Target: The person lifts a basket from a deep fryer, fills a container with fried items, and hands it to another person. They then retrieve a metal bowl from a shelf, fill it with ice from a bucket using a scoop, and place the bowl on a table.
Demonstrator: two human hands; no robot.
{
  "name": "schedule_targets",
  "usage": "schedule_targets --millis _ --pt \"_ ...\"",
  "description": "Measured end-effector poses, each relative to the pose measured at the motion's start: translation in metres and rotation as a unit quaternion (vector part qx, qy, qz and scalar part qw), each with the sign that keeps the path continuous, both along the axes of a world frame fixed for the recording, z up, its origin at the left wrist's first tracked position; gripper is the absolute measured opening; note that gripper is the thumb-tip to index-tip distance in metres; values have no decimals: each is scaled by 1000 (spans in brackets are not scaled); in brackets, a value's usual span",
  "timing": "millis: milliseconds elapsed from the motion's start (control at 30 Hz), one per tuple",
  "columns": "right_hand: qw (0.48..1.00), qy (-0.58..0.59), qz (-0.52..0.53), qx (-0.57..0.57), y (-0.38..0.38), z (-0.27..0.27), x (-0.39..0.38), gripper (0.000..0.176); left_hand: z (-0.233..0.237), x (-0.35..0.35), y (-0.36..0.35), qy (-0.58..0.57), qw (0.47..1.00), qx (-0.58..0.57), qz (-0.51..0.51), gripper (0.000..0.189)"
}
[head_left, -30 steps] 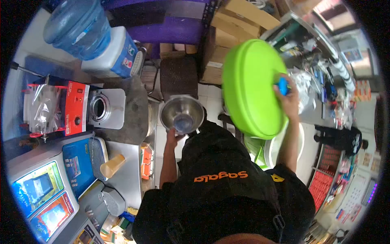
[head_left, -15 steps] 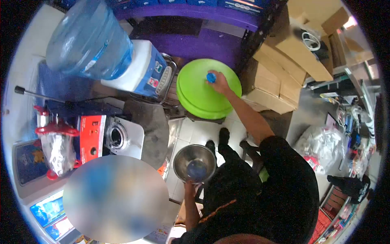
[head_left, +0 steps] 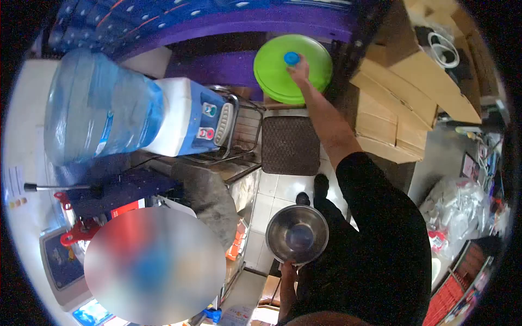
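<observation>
A round, bright green lid (head_left: 272,62) with a blue knob (head_left: 292,58) is at the upper middle of the head view. My right hand (head_left: 299,70) is closed on that knob, arm stretched forward. Whatever lies under the lid is hidden. Close to my body, my left hand (head_left: 289,268) grips the near rim of a stainless steel bowl (head_left: 277,235). The bowl faces up and no contents can be made out in it. Between lid and bowl, a brown woven square surface (head_left: 291,145), like a stool top, stands on the tiled floor.
Left of the lid is a water dispenser (head_left: 209,119) with a large blue bottle (head_left: 103,108). Open cardboard boxes (head_left: 391,125) crowd the right. Plastic bags (head_left: 457,209) lie lower right. A blurred patch covers the lower left.
The green lid has moved forward, away from my body, with my right hand on its knob. The brown woven surface has come into sight. My left hand still holds the bowl.
</observation>
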State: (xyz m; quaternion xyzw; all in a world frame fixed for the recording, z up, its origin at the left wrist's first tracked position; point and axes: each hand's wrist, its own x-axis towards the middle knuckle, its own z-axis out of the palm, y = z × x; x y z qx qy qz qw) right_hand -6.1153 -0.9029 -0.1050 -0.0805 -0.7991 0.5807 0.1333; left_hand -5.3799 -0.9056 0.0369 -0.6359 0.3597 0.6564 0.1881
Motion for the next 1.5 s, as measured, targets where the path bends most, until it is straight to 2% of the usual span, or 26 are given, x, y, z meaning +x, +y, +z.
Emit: schedule_targets --millis 100,133,167,200,267,300,367,433,500,533,567,600,667,733,800,833,933,967,1000,1067,1100,1233,1333,1433,1467,1500 --pt "996 -42 56 -59 14 84 56 61 -10 -7 -8 78 952 -164 -245 37" --pt "997 -36 62 -11 6 50 66 52 -22 -10 -14 116 907 -222 -339 42" --pt "997 12 80 -18 15 67 99 43 -30 -4 -22 154 846 -267 -436 50" --pt "992 61 106 -20 28 97 144 33 -47 -4 -45 118 973 -76 -186 47" --pt "985 78 148 -41 59 141 233 16 -41 -35 -61 112 992 55 -7 44" --pt "965 -52 166 -195 74 162 274 13 -26 -58 -57 200 976 -2 -89 44" --pt "964 -88 183 -174 106 174 338 13 -29 -97 -67 203 972 57 -99 35" --pt "951 -86 223 -198 146 198 398 12 -3 -133 -71 210 937 -21 -277 27" --pt "937 -77 241 -242 195 231 452 11 -15 -152 -85 237 948 16 -213 30" --pt "932 -84 232 -265 220 249 476 10 -10 -162 -92 242 938 28 -247 32" --pt "923 -153 211 -283 245 285 497 12 12 -182 -82 247 927 46 -277 35" --pt "918 -73 182 -344 265 278 516 15 5 -188 -94 284 877 -9 -388 38" --pt "950 -31 79 -299 315 319 564 16 -2 -195 -95 324 816 -18 -479 44" --pt "969 -42 -70 -231 351 369 620 13 9 -197 -80 301 845 68 -437 47" --pt "969 -24 -207 -133 394 358 674 16 20 -201 -57 259 884 153 -357 49" --pt "944 -21 -289 -159 409 365 702 15 17 -198 -46 269 879 174 -353 47" --pt "883 -108 -456 -20 471 322 774 19 29 -184 -24 291 865 182 -366 45" --pt "875 -143 -459 57 499 282 799 21 31 -183 -17 261 882 199 -337 57" --pt "861 -180 -458 133 523 232 821 23 30 -182 -8 262 881 207 -336 53" --pt "856 -351 -239 296 549 165 840 28 47 -176 10 286 862 186 -376 46" --pt "821 -419 -120 370 552 160 842 31 52 -176 21 285 855 201 -383 45" --pt "839 -487 -78 230 504 163 826 45 81 -165 61 316 842 206 -386 45" --pt "817 -513 -17 262 499 149 822 44 98 -156 86 317 840 198 -394 46" --pt "803 -588 -92 12 502 199 819 39 107 -146 103 332 839 203 -381 46" --pt "834 -537 -120 -32 512 195 824 31 101 -147 104 321 852 180 -373 48" --pt "849 -518 -60 87 524 193 829 27 103 -149 108 325 847 184 -378 48"
